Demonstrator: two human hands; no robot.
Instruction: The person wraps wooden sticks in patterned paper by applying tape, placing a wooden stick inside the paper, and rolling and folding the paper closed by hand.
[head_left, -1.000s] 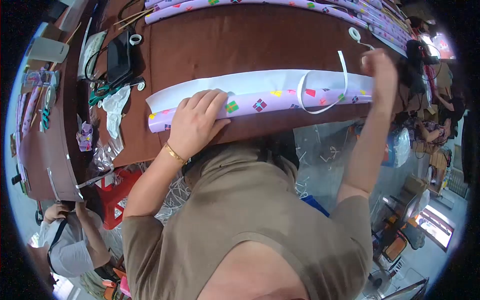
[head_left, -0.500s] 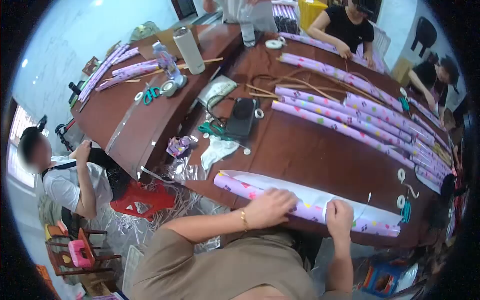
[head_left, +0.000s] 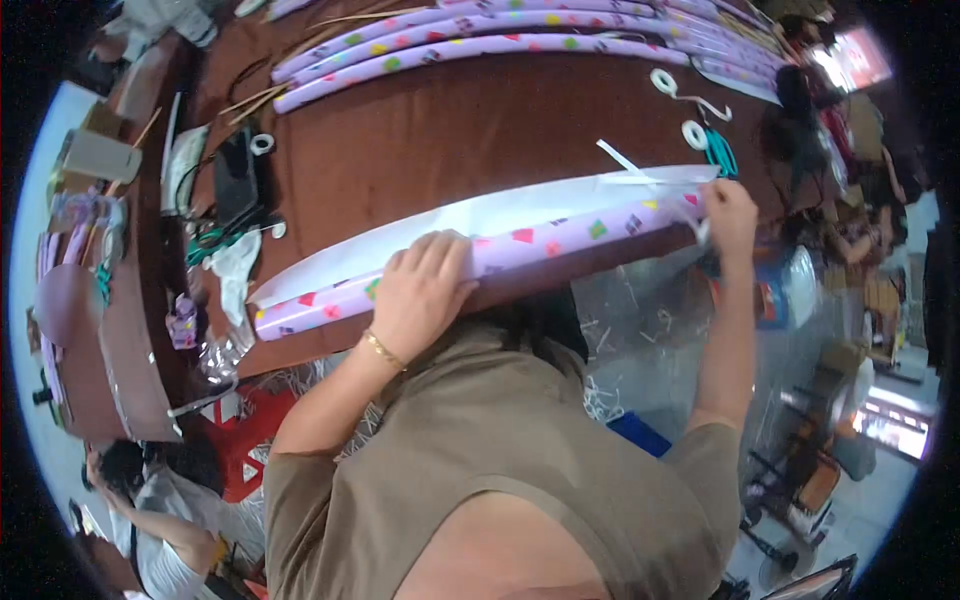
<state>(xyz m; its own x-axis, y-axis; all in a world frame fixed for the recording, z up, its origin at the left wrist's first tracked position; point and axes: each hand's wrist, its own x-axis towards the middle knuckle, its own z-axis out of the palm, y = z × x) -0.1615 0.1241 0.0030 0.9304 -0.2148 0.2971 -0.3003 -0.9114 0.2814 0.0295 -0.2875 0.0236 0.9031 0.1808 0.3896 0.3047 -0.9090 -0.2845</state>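
Observation:
A purple patterned roll (head_left: 550, 240) lies along the near edge of the brown table, its sheet's white inner side (head_left: 440, 222) showing behind it. My left hand (head_left: 422, 285) rests on the roll left of its middle, fingers bent over it and nothing visibly gripped. At the roll's right end, the fingers of my right hand (head_left: 728, 208) are closed; a blurred whitish strip hangs beside them, and what they pinch is too small to make out. A thin white strip (head_left: 620, 158) stands up from the sheet near that end.
Finished-looking purple rolls (head_left: 480, 52) lie across the table's far side. White tape rings (head_left: 694, 135) and teal scissors (head_left: 720, 152) sit at the right. A black device (head_left: 236, 178) and white cloth (head_left: 234, 270) are at the left. Another person (head_left: 170, 510) sits lower left.
The view has swung down and to the right. My right hand has moved from the roll's middle to its right end. My left hand still lies on the roll.

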